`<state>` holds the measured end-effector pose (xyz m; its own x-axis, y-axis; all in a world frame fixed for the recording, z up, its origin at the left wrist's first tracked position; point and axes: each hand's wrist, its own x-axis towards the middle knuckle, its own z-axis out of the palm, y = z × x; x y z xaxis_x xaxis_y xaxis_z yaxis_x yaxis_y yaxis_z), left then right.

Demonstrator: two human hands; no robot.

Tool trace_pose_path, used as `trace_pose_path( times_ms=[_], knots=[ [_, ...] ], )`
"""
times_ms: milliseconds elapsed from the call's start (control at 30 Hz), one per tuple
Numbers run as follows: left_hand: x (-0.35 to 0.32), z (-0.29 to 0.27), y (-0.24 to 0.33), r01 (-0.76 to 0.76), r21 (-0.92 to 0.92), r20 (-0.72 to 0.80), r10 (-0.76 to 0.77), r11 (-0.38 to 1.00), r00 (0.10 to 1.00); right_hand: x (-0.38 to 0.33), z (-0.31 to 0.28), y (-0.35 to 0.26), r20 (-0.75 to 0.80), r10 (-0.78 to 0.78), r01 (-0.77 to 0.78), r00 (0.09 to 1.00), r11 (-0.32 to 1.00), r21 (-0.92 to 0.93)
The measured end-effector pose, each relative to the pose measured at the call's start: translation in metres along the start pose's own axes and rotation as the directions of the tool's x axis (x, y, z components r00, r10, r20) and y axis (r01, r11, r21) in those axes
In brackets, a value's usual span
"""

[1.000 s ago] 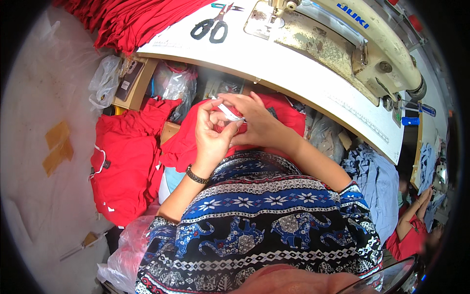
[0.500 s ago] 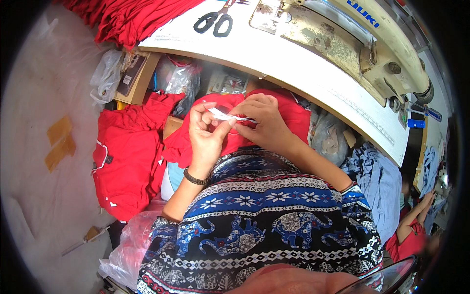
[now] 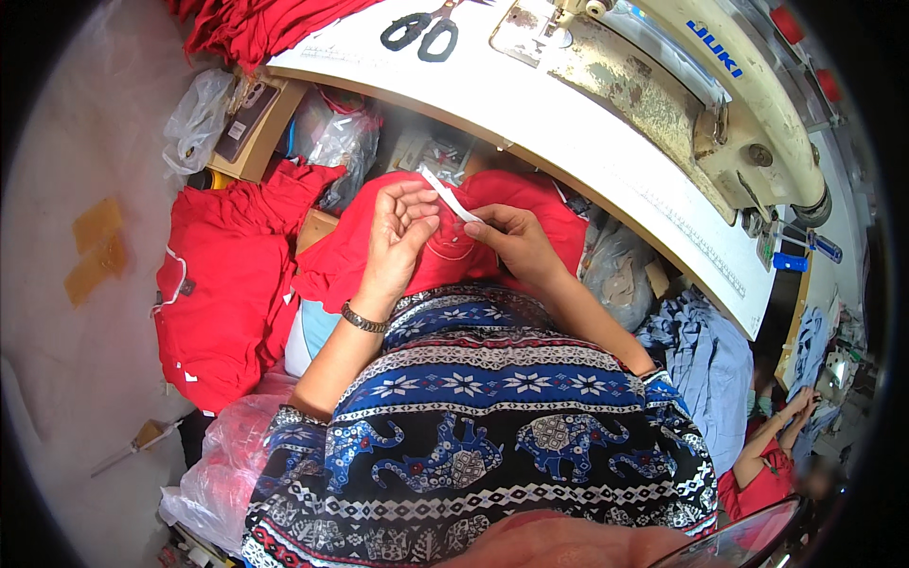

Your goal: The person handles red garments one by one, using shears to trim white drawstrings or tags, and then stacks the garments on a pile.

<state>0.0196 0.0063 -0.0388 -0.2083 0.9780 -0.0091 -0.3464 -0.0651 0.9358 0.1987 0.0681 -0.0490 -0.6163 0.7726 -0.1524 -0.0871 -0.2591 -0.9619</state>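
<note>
A narrow white strip [image 3: 451, 197], like a ribbon or tape, slants between my hands above my lap. My right hand [image 3: 521, 241] pinches its lower right end between thumb and fingers. Beside the strip's upper part is my left hand [image 3: 396, 235], its fingers half curled and the thumb apart from them. The fingertips are close to the strip; whether they touch it I cannot tell. Under both hands a red garment [image 3: 350, 256] lies across my lap, with a thin pale line along its neckline.
Ahead stands a white table [image 3: 568, 142] with a sewing machine [image 3: 653, 95] and black-handled scissors [image 3: 421, 36]. Red garments [image 3: 227, 293] are heaped at left, blue cloth [image 3: 705, 369] at right. A blue-handled screwdriver [image 3: 805, 256] is near the table's right end. Another person's arm [image 3: 772, 440] shows far right.
The white strip, bunched between both hands before, now extends at a slant. My left hand's grip has loosened, and my right hand has turned and lowered slightly.
</note>
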Motion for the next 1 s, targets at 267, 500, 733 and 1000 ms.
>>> trace_pose_path(
  times_ms=[267, 500, 733, 1000],
  knots=[
    [0.001, 0.016, 0.001, 0.238, -0.061, 0.109, -0.231, 0.969, 0.967, -0.006, -0.001, 0.005, 0.009, 0.006, -0.005, 1.000, 0.999, -0.041],
    [0.000, 0.016, 0.002, 0.281, -0.296, 0.033, -0.285, 0.913, 0.958, -0.008, 0.000, 0.009, -0.024, -0.004, 0.004, 1.000, 1.000, 0.001],
    [0.000, 0.011, -0.012, 0.266, -0.265, 0.111, -0.244, 0.927, 0.963, -0.008, -0.002, 0.011, -0.016, -0.011, 0.010, 1.000, 0.999, -0.051],
    [0.000, 0.006, -0.022, 0.200, -0.373, 0.059, -0.192, 0.906, 0.980, -0.011, -0.001, 0.006, -0.033, 0.033, -0.033, 0.999, 0.999, 0.002]
  ],
)
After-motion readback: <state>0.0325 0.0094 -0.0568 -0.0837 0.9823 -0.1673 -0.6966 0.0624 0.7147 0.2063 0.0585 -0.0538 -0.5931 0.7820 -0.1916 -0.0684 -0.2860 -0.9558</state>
